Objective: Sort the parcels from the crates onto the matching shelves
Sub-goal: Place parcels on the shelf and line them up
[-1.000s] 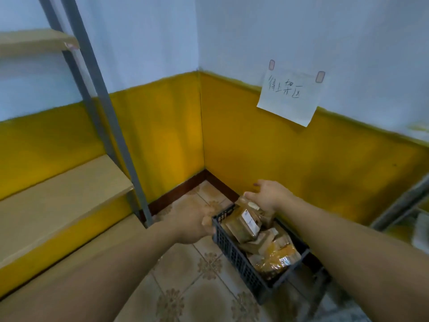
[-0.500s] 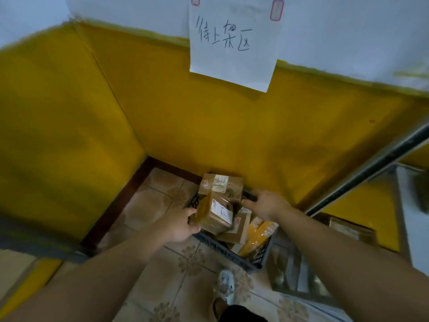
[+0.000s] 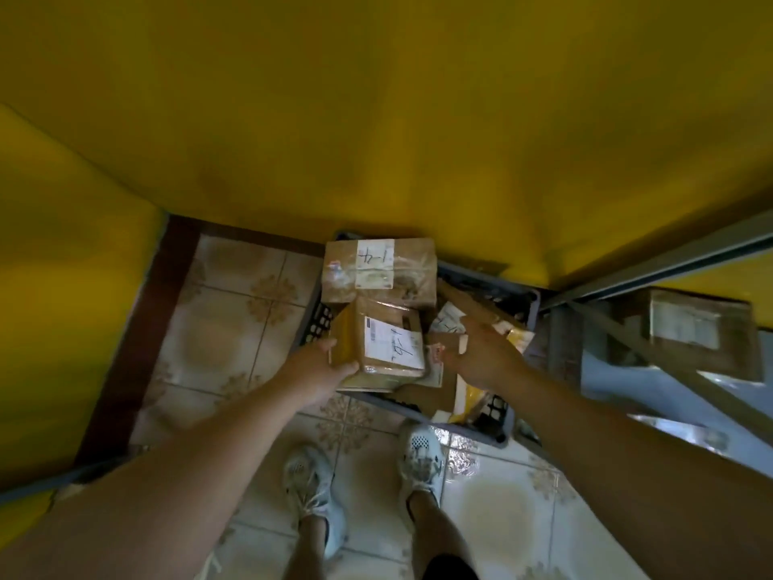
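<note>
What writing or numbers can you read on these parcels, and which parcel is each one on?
"1-4": handwritten sideways on the white label of the far box, which lies on top in the crate.
"1-" then a digit, perhaps 6: handwritten on the label of the near box, which the left hand grips.
Printed lines on both labels: too small to read.
Label on the shelf parcel at right: blurred, unreadable.
</note>
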Demonstrator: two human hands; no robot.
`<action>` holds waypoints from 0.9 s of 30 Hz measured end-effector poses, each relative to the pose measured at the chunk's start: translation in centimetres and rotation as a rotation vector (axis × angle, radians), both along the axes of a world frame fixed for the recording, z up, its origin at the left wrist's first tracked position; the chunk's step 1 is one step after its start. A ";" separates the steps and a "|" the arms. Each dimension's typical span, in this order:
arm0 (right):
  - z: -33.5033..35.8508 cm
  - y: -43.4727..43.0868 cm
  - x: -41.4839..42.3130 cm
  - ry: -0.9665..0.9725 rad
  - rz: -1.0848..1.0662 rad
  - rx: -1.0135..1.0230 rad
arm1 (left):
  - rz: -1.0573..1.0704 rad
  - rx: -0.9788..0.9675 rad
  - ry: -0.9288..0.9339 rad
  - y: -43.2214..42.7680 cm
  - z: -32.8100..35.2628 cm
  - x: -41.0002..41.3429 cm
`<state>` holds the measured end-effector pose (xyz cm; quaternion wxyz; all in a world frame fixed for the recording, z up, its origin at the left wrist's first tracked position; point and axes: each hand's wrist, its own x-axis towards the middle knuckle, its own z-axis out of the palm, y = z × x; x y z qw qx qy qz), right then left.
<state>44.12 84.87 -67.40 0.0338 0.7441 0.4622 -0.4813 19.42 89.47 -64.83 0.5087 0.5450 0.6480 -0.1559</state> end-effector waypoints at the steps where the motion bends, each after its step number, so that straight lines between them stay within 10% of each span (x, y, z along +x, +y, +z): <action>1: -1.3 0.1 0.1 -0.023 -0.016 -0.011 | 0.075 -0.010 -0.048 0.7 -1.7 0.3; 13: -10.0 -0.2 -1.0 -0.187 -0.078 -0.083 | 0.503 -0.087 -0.198 1.6 -17.6 0.5; 27: -0.9 1.3 -0.9 -0.012 -0.382 0.169 | 0.683 -0.094 -0.310 1.7 -4.4 -2.6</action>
